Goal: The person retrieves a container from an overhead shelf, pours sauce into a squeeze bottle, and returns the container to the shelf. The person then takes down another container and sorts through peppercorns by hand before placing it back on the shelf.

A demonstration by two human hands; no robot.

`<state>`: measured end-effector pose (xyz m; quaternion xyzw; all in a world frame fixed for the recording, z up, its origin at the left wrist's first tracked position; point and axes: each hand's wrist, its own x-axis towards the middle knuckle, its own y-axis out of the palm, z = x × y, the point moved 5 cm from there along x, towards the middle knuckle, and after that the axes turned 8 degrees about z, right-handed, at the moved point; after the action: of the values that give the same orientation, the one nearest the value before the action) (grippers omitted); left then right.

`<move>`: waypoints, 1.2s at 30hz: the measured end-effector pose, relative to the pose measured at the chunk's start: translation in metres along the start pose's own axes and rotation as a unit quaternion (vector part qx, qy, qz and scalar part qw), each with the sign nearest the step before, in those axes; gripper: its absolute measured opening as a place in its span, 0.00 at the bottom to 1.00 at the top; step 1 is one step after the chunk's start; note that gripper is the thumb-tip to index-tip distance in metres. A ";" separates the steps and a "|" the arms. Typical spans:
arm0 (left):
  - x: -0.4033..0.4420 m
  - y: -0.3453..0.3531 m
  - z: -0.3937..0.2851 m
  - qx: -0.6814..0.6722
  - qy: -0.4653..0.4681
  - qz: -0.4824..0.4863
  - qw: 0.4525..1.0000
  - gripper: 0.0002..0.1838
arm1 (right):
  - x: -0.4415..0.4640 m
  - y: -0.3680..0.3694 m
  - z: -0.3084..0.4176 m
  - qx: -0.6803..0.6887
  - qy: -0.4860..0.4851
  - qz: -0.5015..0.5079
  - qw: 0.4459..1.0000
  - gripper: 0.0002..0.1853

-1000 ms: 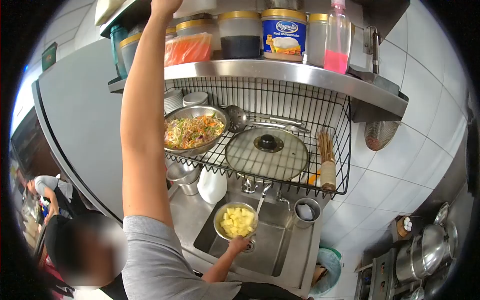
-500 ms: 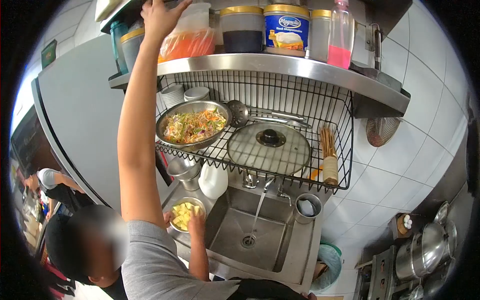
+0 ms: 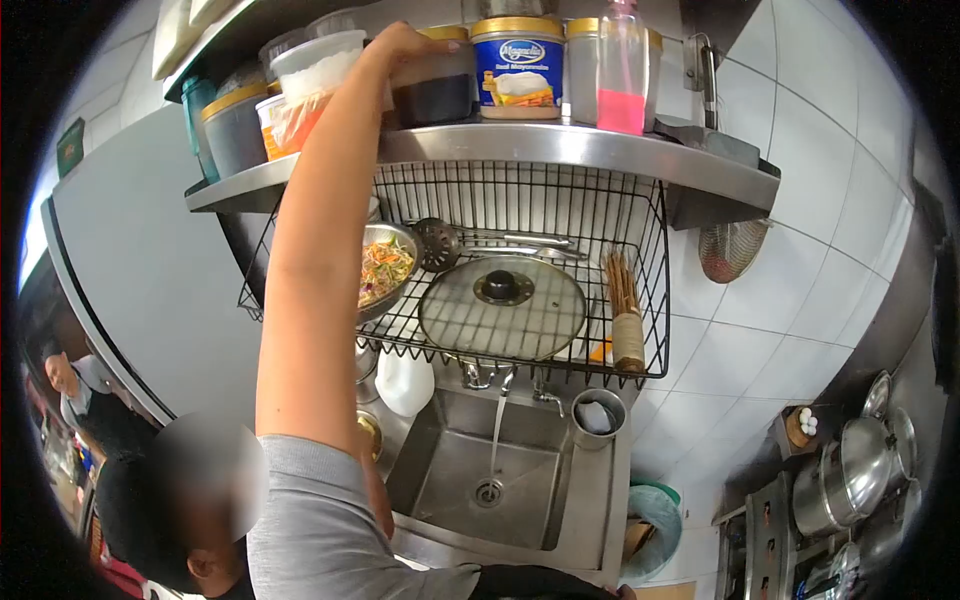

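My left arm stretches up across the view to the steel shelf. There, my left hand [image 3: 412,42] is closed on a gold-lidded tub [image 3: 432,98] of dark contents, its fingers across the lid. Left of it a clear plastic container [image 3: 318,62] with orange-red contents leans, partly behind my forearm. Right of it stands a blue mayonnaise tub [image 3: 518,75]. Of my right hand [image 3: 626,592] only a sliver of skin shows at the bottom edge. A co-worker's hand and the bowl [image 3: 369,436] beside the sink are mostly hidden by my arm.
A wire rack [image 3: 640,215] holds a bowl of shredded vegetables [image 3: 386,272], a glass lid [image 3: 500,325] and skewers [image 3: 624,310]. Water runs from the faucet [image 3: 507,382] into the sink [image 3: 530,475]. A co-worker [image 3: 130,510] stands close at left. Pots [image 3: 850,490] stand at right.
My left hand has moved right along the shelf, from above the orange-red container onto the dark-filled tub. My arm now covers most of the bowl by the sink. The view has shifted slightly.
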<state>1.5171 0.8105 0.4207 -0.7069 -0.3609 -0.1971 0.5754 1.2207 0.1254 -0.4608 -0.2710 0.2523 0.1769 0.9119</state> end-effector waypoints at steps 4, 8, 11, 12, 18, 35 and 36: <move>0.004 -0.005 0.001 -0.002 0.019 0.013 1.000 0.47 | -0.001 0.000 0.009 0.022 0.004 0.021 1.000 0.41; -0.013 -0.018 -0.011 0.013 0.048 -0.016 0.999 0.48 | 0.013 -0.001 -0.011 0.004 0.005 0.020 1.000 0.39; -0.052 -0.043 -0.035 0.027 0.018 0.024 0.999 0.42 | 0.014 -0.002 -0.008 0.017 -0.003 0.020 1.000 0.34; -0.060 -0.045 -0.045 0.037 -0.002 0.053 0.998 0.40 | 0.011 -0.003 -0.003 0.027 -0.007 0.018 0.999 0.33; -0.107 -0.063 -0.064 -0.098 0.033 0.016 0.995 0.48 | -0.004 -0.012 0.024 0.013 -0.051 -0.013 0.999 0.29; -0.249 -0.162 -0.208 -0.139 -0.064 -0.054 0.987 0.40 | 0.050 -0.073 -0.002 -0.182 -0.348 0.082 0.916 0.28; -0.238 -0.169 -0.199 -0.103 -0.061 -0.049 0.992 0.41 | 0.035 -0.086 0.024 -0.124 -0.344 0.124 0.923 0.26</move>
<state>1.2622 0.5658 0.4206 -0.7549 -0.4072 -0.2173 0.4659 1.2974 0.0775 -0.4284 -0.2710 -0.0690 0.4006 0.8725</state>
